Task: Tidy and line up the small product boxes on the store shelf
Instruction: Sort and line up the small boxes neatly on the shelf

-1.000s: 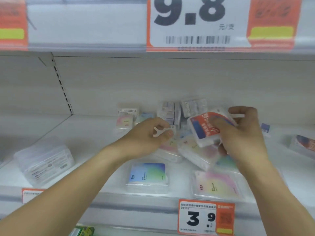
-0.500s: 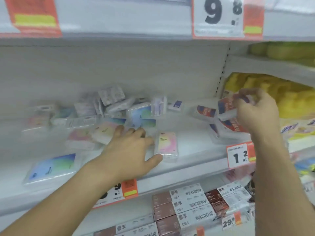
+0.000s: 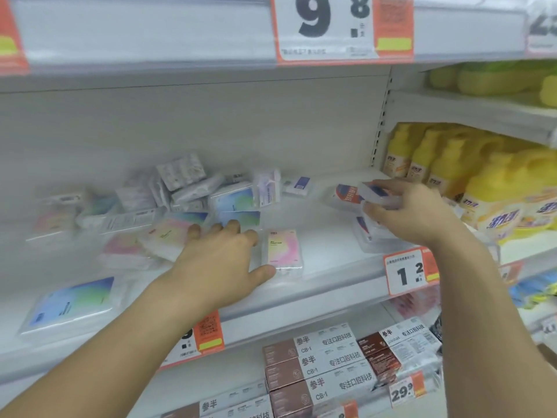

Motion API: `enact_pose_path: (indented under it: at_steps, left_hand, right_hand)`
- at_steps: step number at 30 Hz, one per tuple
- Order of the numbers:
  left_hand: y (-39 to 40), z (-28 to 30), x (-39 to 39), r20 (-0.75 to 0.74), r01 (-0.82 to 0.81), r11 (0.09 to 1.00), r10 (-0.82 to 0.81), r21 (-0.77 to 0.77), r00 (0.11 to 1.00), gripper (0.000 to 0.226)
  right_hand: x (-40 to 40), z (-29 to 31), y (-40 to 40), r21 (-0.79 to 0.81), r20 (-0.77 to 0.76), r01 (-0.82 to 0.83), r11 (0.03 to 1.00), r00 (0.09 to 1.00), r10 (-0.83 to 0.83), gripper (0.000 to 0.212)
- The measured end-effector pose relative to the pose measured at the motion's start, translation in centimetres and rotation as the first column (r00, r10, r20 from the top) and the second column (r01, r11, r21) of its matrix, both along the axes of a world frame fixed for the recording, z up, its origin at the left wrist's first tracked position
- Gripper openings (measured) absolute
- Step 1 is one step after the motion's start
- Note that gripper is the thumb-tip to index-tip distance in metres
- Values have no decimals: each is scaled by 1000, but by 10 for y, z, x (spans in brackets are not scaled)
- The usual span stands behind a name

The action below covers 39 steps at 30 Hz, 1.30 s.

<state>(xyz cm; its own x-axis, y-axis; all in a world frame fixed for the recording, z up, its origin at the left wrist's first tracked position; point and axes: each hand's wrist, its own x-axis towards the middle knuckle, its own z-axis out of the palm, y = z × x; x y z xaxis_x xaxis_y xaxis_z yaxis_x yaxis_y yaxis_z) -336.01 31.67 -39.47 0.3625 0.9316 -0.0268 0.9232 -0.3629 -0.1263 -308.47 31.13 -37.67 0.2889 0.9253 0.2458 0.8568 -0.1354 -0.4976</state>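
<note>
Small product boxes lie in a jumbled pile (image 3: 187, 191) toward the far middle of a white shelf (image 3: 328, 267). A pink box (image 3: 282, 250) lies flat near the front edge. The left hand (image 3: 223, 260) rests palm down beside it, fingers straight and spread, thumb tip touching the box's near end. A blue box (image 3: 72, 303) lies flat at the near left. To the right, the right hand (image 3: 413, 212) grips a red-and-blue box (image 3: 378, 193) above similar boxes (image 3: 369, 233) on the shelf. Yellow bottles (image 3: 470, 188) stand further right. Brown boxes (image 3: 304, 369) fill the shelf below.
</note>
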Motion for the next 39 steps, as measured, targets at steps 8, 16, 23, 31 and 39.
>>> enact_pose_path:
  at_steps: [8, 16, 23, 31, 39]
  left_hand:
    - [3, 11, -21, 364, 34, 995, -67, 97, 929, 48]
    - [129, 23, -86, 316, -134, 941, 30, 312, 948, 101]
    - [153, 9, -122, 555, -132, 975, 12, 177, 831, 105]
    - [130, 6, -164, 686, -204, 963, 27, 178, 727, 64]
    - [75, 37, -135, 986, 96, 983, 150, -157, 75, 19]
  right_hand:
    - [-2, 11, 32, 28, 95, 118, 993, 988, -120, 71]
    - [-137, 11, 70, 229, -17, -408, 884, 906, 423, 23]
    - [-201, -4, 128, 61, 80, -630, 774, 776, 625, 81]
    - [-235, -14, 152, 134, 116, -622, 771, 783, 611, 42]
    - [-217, 19, 96, 314, -722, -438, 842, 466, 512, 36]
